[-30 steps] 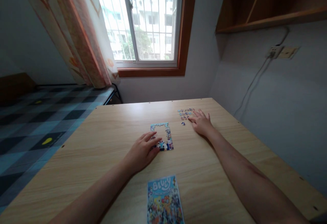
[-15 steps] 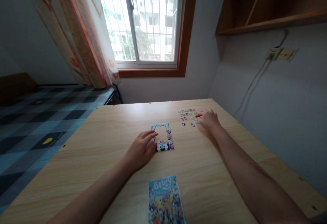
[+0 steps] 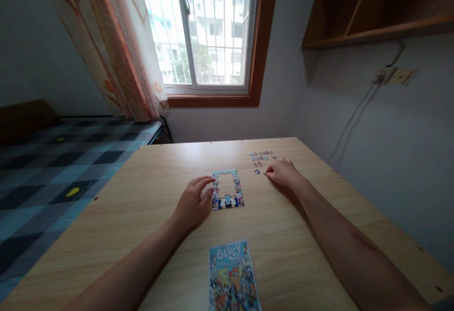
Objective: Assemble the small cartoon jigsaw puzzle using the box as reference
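Note:
A small jigsaw frame (image 3: 227,189) with an empty middle lies flat on the wooden table (image 3: 149,192). My left hand (image 3: 193,202) rests at its left edge, fingers stretched out and touching the border. Several loose puzzle pieces (image 3: 260,158) are scattered to the right of the frame. My right hand (image 3: 283,172) sits curled at the near edge of that scatter, fingertips pinched on a loose piece. A colourful picture card (image 3: 232,275) lies near me.
A bed with a checked blue cover (image 3: 53,169) stands left of the table. A window (image 3: 209,27) with a curtain (image 3: 117,46) is ahead. A wooden shelf (image 3: 376,8) and a wall socket with a cable (image 3: 385,74) are on the right wall.
My right hand drew back from lying flat over the loose pieces and curled into a pinch at their near edge. My left hand slid slightly left along the frame.

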A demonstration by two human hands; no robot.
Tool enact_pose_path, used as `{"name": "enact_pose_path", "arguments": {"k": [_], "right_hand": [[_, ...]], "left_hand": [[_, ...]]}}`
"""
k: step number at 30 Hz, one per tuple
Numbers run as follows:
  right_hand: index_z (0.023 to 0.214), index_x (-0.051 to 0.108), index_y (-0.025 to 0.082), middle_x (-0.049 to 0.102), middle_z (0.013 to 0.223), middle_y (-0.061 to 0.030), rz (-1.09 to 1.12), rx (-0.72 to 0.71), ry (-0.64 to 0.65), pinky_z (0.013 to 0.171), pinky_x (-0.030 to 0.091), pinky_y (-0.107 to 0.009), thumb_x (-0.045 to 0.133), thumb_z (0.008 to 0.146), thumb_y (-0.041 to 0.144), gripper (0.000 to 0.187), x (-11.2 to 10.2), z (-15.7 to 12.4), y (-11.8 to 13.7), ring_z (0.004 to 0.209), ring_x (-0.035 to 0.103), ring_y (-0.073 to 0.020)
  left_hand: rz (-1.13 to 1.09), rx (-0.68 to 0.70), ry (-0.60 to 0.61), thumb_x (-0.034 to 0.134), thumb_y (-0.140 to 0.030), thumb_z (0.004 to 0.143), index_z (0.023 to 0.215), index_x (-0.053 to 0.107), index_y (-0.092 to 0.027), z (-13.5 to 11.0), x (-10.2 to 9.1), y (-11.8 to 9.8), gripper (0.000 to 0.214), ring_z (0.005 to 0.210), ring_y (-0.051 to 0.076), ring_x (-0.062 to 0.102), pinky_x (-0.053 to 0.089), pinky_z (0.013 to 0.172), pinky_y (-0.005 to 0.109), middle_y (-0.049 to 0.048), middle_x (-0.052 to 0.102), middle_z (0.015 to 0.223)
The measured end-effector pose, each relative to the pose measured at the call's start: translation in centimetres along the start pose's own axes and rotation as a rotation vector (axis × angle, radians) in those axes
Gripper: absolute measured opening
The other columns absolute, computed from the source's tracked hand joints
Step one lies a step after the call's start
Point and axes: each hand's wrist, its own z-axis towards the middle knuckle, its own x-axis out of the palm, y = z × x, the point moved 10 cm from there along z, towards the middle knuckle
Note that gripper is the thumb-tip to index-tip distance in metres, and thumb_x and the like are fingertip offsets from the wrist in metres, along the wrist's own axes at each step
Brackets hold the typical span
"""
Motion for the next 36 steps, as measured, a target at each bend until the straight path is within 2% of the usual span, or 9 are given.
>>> {"name": "enact_pose_path", "arguments": {"k": [7, 14, 17, 20, 22, 27, 32, 36], "right_hand": [[0.090, 0.082, 0.027, 0.078, 0.100, -0.0072, 0.019, 0.004, 0.043, 0.092, 0.041, -0.034, 0.065, 0.083, 0.034, 0.020, 0.0, -0.1, 0.8, 0.105, 0.064, -0.0253], [0.087, 0.079, 0.021, 0.078, 0.091, -0.0056, 0.198, 0.004, 0.128, 0.072, 0.045, -0.027, 0.070, 0.076, 0.024, 0.014, 1.4, 0.2, 0.4, 0.086, 0.068, -0.0210], [0.085, 0.077, 0.018, 0.077, 0.086, -0.0058, 0.443, -0.035, 0.140, 0.066, 0.046, -0.026, 0.069, 0.076, 0.021, 0.012, 1.7, 0.3, 1.1, 0.079, 0.067, -0.0187], [0.087, 0.076, 0.015, 0.075, 0.083, -0.0066, 0.841, -0.087, 0.206, 0.063, 0.047, -0.025, 0.070, 0.076, 0.022, 0.015, 1.7, 0.2, 2.9, 0.074, 0.065, -0.0167], [0.091, 0.077, 0.015, 0.075, 0.081, -0.0060, 0.994, -0.120, 0.287, 0.059, 0.045, -0.024, 0.072, 0.076, 0.026, 0.019, 1.8, -0.3, 4.6, 0.070, 0.063, -0.0149], [0.093, 0.080, 0.019, 0.075, 0.079, -0.0051, 1.089, -0.177, 0.435, 0.052, 0.041, -0.022, 0.074, 0.077, 0.026, 0.019, 1.8, -2.0, 8.7, 0.063, 0.059, -0.0124], [0.099, 0.076, 0.018, 0.072, 0.072, -0.0009, 1.205, -0.242, 0.460, 0.058, 0.046, -0.024, 0.079, 0.074, 0.026, 0.026, 1.3, -3.3, 11.9, 0.061, 0.059, -0.0113], [0.095, 0.073, 0.018, 0.071, 0.070, -0.0003, 1.268, -0.240, 0.474, 0.060, 0.049, -0.025, 0.080, 0.073, 0.028, 0.025, 2.1, -3.6, 13.1, 0.063, 0.062, -0.0126]], "left_hand": [[-0.014, -0.007, -0.008, 0.051, -0.028, 0.094, 0.114, 0.070, -0.019, -0.1, 0.0, 0.0, 0.029, 0.114, 0.026, 0.063, 0.051, 0.103, 0.047, 0.0110, 0.070, 0.119], [-0.014, -0.001, -0.011, 0.052, -0.025, 0.093, 0.114, 0.070, -0.020, -0.1, -0.1, -0.2, 0.028, 0.113, 0.026, 0.064, 0.052, 0.102, 0.048, 0.0102, 0.071, 0.118], [0.002, 0.021, -0.016, 0.053, -0.024, 0.092, 0.114, 0.070, -0.019, -0.2, -0.2, -0.6, 0.028, 0.113, 0.026, 0.063, 0.053, 0.102, 0.049, 0.0110, 0.070, 0.118], [0.016, 0.064, -0.013, 0.054, -0.023, 0.093, 0.114, 0.070, -0.020, -0.3, -0.1, -1.4, 0.026, 0.113, 0.026, 0.063, 0.053, 0.102, 0.049, 0.0110, 0.070, 0.119], [0.028, 0.095, -0.007, 0.055, -0.023, 0.094, 0.113, 0.070, -0.021, -0.4, -0.1, -2.0, 0.025, 0.114, 0.026, 0.062, 0.053, 0.102, 0.050, 0.0108, 0.069, 0.121], [0.044, 0.193, 0.025, 0.055, -0.022, 0.096, 0.113, 0.069, -0.022, -0.7, -0.1, -3.6, 0.023, 0.116, 0.026, 0.061, 0.053, 0.101, 0.048, 0.0108, 0.067, 0.123], [0.043, 0.308, 0.044, 0.061, -0.026, 0.095, 0.111, 0.069, -0.021, -1.1, -0.2, -5.4, 0.018, 0.114, 0.024, 0.061, 0.054, 0.098, 0.046, 0.0099, 0.069, 0.120], [0.046, 0.320, 0.062, 0.065, -0.032, 0.094, 0.111, 0.071, -0.023, -1.2, 0.0, -5.7, 0.020, 0.113, 0.025, 0.062, 0.055, 0.097, 0.047, 0.0096, 0.069, 0.119]]}}
